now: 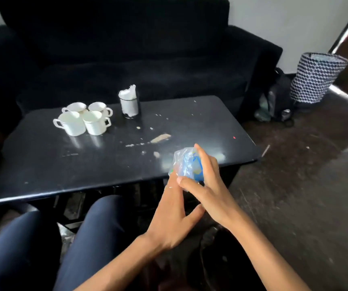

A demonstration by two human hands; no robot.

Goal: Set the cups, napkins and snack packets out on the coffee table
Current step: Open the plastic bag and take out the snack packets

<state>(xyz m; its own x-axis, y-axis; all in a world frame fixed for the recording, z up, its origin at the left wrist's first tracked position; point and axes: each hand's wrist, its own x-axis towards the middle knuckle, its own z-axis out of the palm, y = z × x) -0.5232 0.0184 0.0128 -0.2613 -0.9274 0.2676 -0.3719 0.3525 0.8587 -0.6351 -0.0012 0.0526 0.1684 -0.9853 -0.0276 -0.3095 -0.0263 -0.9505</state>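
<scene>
Several white cups (83,119) stand clustered at the back left of the black coffee table (42,164). Beside them a dark glass holds white napkins (129,103). Over the table's front right edge I hold a clear plastic bag with blue and yellow snack packets (186,162) inside. My right hand (206,185) wraps it from the right, fingers over the top. My left hand (173,215) touches the bag from below, fingers spread along its underside.
A black sofa (126,59) runs behind the table. My knees in dark trousers (97,223) sit below the front edge. A patterned basket (316,78) and a dark bag (278,99) stand on the floor at the right. Crumbs and pale smears dot the tabletop.
</scene>
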